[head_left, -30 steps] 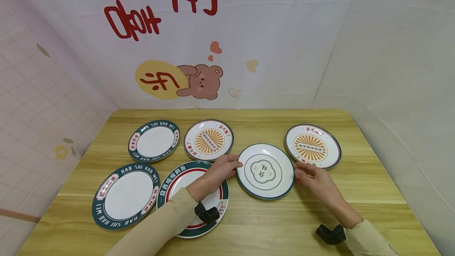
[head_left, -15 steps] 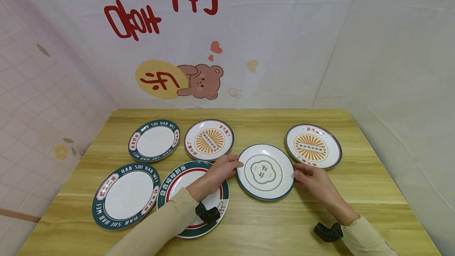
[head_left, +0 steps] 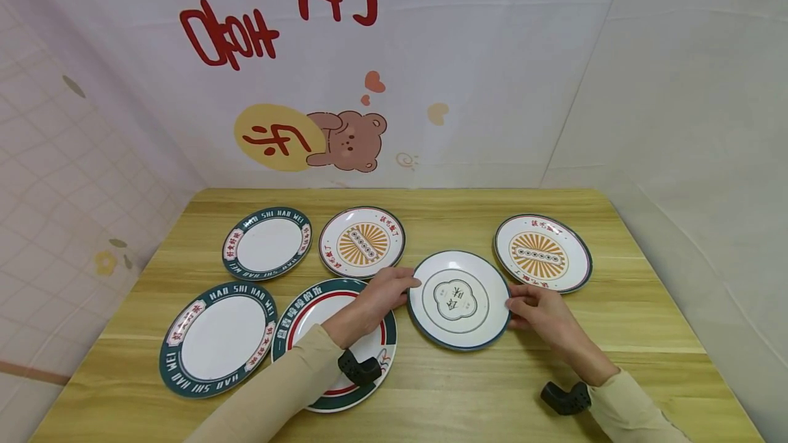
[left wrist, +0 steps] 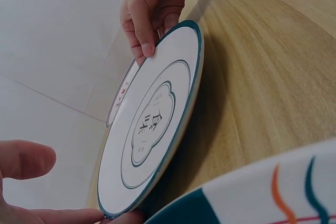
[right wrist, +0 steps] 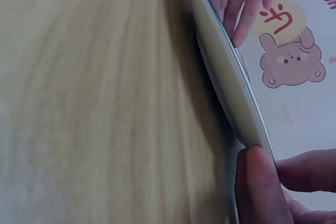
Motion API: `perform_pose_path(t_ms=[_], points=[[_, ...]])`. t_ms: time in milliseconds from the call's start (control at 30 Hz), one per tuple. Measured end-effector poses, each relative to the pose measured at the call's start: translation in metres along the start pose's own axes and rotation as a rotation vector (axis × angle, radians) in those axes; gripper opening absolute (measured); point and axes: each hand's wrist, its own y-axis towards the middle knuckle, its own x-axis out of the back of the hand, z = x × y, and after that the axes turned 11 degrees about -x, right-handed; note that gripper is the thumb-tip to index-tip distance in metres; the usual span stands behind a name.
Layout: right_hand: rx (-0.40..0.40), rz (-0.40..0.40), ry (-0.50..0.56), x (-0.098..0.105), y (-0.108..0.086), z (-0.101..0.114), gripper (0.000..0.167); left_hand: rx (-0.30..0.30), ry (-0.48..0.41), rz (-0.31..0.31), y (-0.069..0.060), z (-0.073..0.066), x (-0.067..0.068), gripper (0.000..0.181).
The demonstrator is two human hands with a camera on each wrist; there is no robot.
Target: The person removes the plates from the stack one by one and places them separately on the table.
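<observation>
A white plate (head_left: 458,337) with a blue-green rim and a flower-shaped emblem lies between my two hands in the head view. My right hand (head_left: 544,313) pinches its right rim; the right wrist view shows the thumb (right wrist: 310,169) above and a finger (right wrist: 262,182) under the edge. At the opposite rim, straight fingers of my left hand (head_left: 378,299) touch the plate, while the left thumb (left wrist: 29,159) stands apart from it. The plate's underside (right wrist: 226,77) shows above a shadow on the table. My left forearm covers part of a large green-and-red-banded plate (head_left: 320,299).
Two green-rimmed plates, a far one (head_left: 267,245) and a near one (head_left: 218,337), lie at the left. One sunburst plate (head_left: 362,241) is at the back middle, another (head_left: 542,251) at the back right. The wooden table (head_left: 462,405) meets a printed backdrop (head_left: 492,87).
The plate between my hands has shifted slightly toward me. My right hand has moved a little left and nearer, its thumb now over the rim. My left hand has barely moved.
</observation>
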Motion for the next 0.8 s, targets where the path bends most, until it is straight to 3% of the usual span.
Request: perform_pose_path(t_ms=[400, 800], points=[[-0.007, -0.019, 0.072, -0.005, 0.006, 0.005, 0.044, -0.082, -0.106, -0.047, -0.005, -0.008, 0.01, 0.052], [-0.036, -0.052, 0.191, -0.017, 0.012, 0.016, 0.041, -0.204, -0.236, -0.108, -0.023, -0.015, 0.027, 0.053]])
